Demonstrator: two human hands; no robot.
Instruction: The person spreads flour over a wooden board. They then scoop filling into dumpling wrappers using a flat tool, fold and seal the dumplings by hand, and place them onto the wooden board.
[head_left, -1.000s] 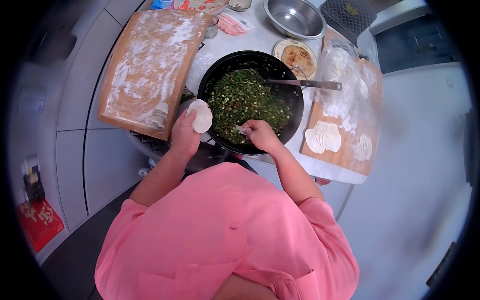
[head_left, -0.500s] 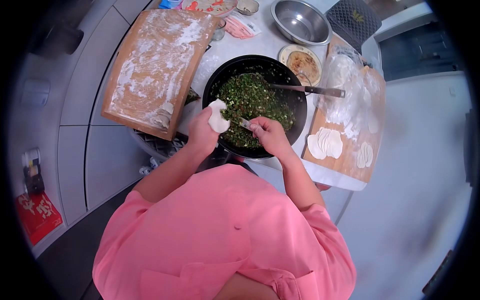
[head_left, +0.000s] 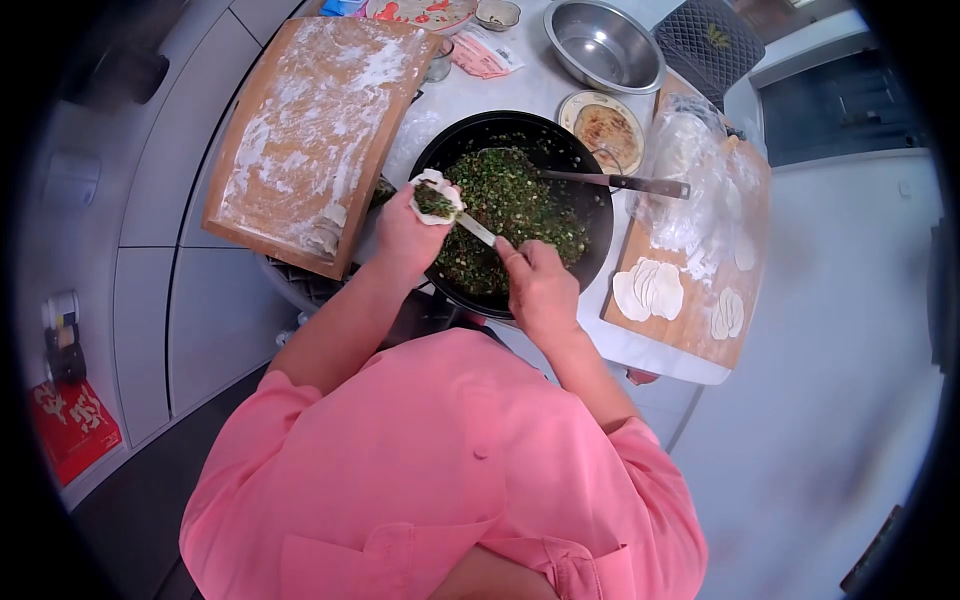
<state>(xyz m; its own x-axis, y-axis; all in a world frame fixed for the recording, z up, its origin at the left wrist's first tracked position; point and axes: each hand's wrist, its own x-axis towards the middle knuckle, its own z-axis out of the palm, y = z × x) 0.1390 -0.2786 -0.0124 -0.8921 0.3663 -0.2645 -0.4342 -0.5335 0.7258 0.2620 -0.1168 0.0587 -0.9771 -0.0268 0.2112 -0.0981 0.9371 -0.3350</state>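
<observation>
Since the earlier frame, we have brought the wrapper a little away from us and cupped it, and green filling now sits inside; the flat utensil has swung over to it. Our left hand holds the wrapper from beneath, over the near left edge of the black pan. Our right hand is closed around the utensil, whose tip meets the wrapper's edge. Our hands are apart from each other.

Below them, the pan holds a heap of chopped green mixture, and a long-handled tool lies across its right rim. Beyond, on the desk, we see a browned flatbread on a plate and a metal bowl. A floured board lies to the left. On the right, another board carries overlapping dough rounds, narrower dough pieces and clear plastic.
</observation>
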